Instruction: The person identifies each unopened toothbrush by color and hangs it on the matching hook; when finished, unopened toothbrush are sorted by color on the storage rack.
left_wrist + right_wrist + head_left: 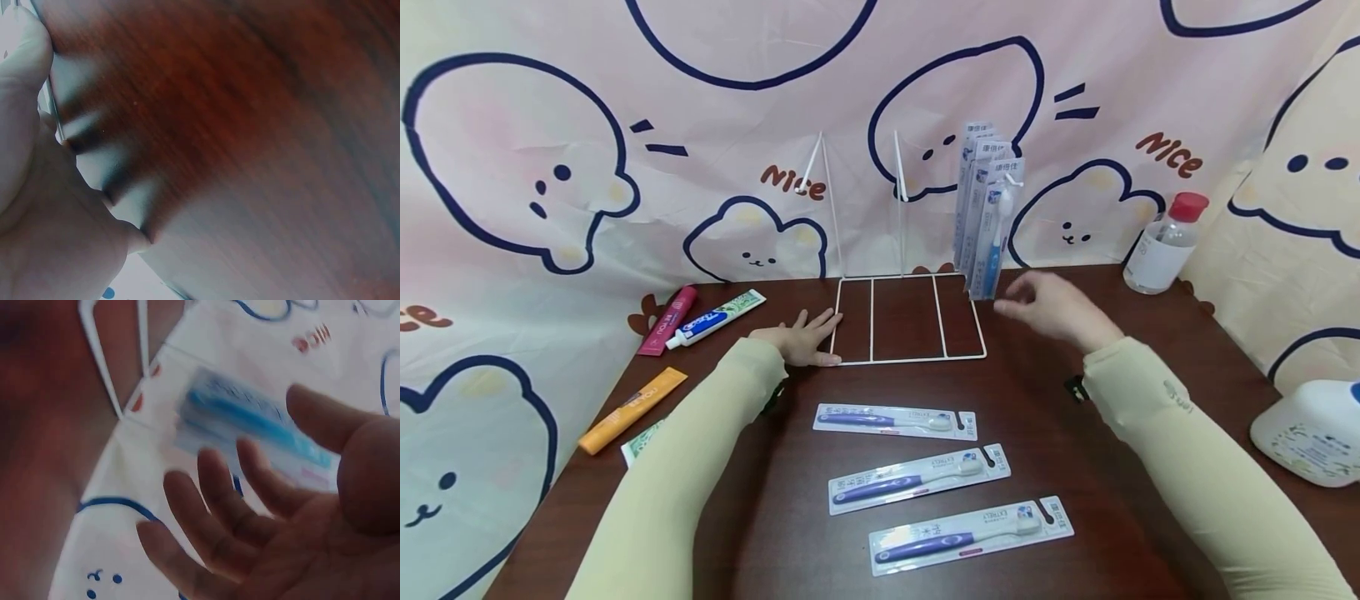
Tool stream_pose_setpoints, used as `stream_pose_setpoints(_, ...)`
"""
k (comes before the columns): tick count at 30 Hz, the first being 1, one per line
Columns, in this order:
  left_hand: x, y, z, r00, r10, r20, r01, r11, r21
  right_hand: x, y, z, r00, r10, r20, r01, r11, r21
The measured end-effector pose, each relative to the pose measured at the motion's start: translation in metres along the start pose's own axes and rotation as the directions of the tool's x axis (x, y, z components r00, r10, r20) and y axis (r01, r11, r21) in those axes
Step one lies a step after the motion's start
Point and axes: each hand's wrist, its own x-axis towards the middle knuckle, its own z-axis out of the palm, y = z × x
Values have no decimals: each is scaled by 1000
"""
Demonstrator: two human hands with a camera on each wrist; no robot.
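A white wire rack [910, 360] stands against the back cloth, two bare hooks rising at its left and middle. Spread flat, my left hand [805, 340] rests on the table with its fingers over the rack's left front corner. Several packaged toothbrushes [988, 225] hang in a row at the rack's right side, the front one blue. Just right of their lower ends is my right hand [1052, 308], fingers loosely bent and holding nothing. In the right wrist view its fingers [215, 494] are apart, with a blurred blue toothbrush pack [250, 425] beyond them.
Three purple toothbrush packs [917, 482] lie in front of the rack. To the left are a pink tube [668, 321], toothpaste [715, 318], an orange tube [632, 411] and a partly hidden green-white tube [642, 442]. A red-capped bottle [1165, 246] and white bottle [1311, 433] stand right.
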Motion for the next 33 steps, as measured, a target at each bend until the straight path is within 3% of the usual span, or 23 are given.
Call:
stream_pose_setpoints(5,2,-1,1,1000,0,-2,0,1000,1,-20,-8,47,987,-107,119,121,986,-118)
stream_pose_setpoints(9,3,-2,0,1000,2,-2,-2,1000,1,-36,-24,79,956,-198,217,236,958,-166)
stream_pose_setpoints(12,3,-3,0,1000,2,3,-2,1000,0,-43,-31,95,938,-215,271,272,943,-192)
stream_pose_setpoints(15,3,-4,0,1000,3,8,-3,1000,1,-44,-33,106,937,-195,290,270,931,-247)
stream_pose_setpoints(26,1,-2,-1,1000,8,1,-8,1000,6,-42,-37,117,940,-168,297,262,913,-313)
stream_pose_setpoints(33,-2,1,-1,1000,7,7,-8,1000,6,-40,-36,113,940,-144,309,222,946,-235)
